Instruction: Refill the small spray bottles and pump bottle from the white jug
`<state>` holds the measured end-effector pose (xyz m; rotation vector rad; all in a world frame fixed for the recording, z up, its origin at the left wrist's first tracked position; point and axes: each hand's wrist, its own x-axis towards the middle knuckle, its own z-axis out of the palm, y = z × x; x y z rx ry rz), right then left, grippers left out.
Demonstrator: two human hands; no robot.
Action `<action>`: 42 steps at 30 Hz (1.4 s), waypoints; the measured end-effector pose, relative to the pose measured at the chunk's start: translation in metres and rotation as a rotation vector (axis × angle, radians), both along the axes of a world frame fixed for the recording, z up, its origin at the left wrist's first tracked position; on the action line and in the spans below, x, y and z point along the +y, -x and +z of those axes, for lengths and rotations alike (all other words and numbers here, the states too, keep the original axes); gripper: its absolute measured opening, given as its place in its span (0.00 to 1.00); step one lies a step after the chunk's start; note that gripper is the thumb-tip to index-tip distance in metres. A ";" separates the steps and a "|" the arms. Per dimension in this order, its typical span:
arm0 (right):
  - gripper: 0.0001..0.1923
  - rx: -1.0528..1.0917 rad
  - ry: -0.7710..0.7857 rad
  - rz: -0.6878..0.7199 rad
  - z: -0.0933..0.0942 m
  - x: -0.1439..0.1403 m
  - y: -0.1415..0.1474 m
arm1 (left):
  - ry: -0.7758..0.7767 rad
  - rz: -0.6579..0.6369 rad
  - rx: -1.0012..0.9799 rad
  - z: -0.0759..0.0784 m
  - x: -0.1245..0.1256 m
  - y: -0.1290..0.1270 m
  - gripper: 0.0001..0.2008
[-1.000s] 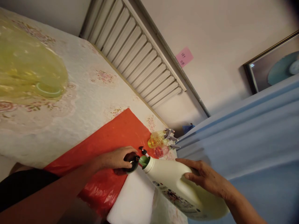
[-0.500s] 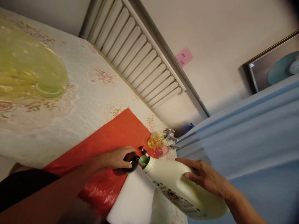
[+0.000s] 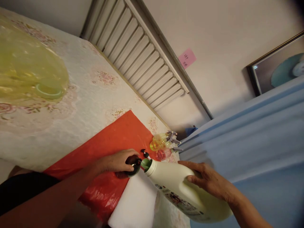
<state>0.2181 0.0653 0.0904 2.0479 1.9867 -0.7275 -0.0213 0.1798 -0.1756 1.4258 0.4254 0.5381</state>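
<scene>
My left hand (image 3: 123, 161) is wrapped round a small dark bottle (image 3: 133, 169), its mouth turned toward a big jug. My right hand (image 3: 207, 182) grips that large cream-coloured jug (image 3: 168, 172), which is tilted with its neck toward the bottle. A green spout (image 3: 146, 163) shows in the jug's opening, very close to the bottle's mouth. Whether liquid is flowing between them I cannot make out. Just behind the two necks lies a black pump top (image 3: 144, 154). The jug carries a printed label on its near side.
Under the bottle spreads a red plastic sheet (image 3: 123, 133) beside a white block (image 3: 135, 202). Yellow and pink spray bottles (image 3: 159, 141) stand near the wall. A yellow-green plastic bag (image 3: 28, 63) rests on the flowered tablecloth (image 3: 87, 98). A blue curtain (image 3: 256, 136) hangs at right.
Hardly anything differs. Both hands, the dark bottle and the tilted jug keep almost the same places, and the view has shifted very slightly.
</scene>
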 end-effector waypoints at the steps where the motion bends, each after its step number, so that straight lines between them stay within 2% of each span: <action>1: 0.29 -0.005 0.001 0.001 0.000 0.000 0.001 | -0.002 -0.001 0.005 0.000 0.000 0.000 0.19; 10: 0.27 0.003 -0.006 0.005 0.002 0.002 0.003 | 0.052 -0.025 -0.016 -0.004 0.000 -0.001 0.20; 22: 0.30 -0.015 0.002 0.008 0.002 0.003 0.002 | 0.052 -0.015 -0.031 -0.004 0.000 -0.002 0.20; 30: 0.28 -0.015 0.007 0.003 0.002 0.002 0.004 | 0.064 -0.038 -0.048 -0.007 0.001 -0.003 0.20; 42: 0.28 -0.037 -0.007 0.015 0.003 0.002 0.004 | 0.054 -0.036 -0.041 -0.003 -0.001 -0.001 0.20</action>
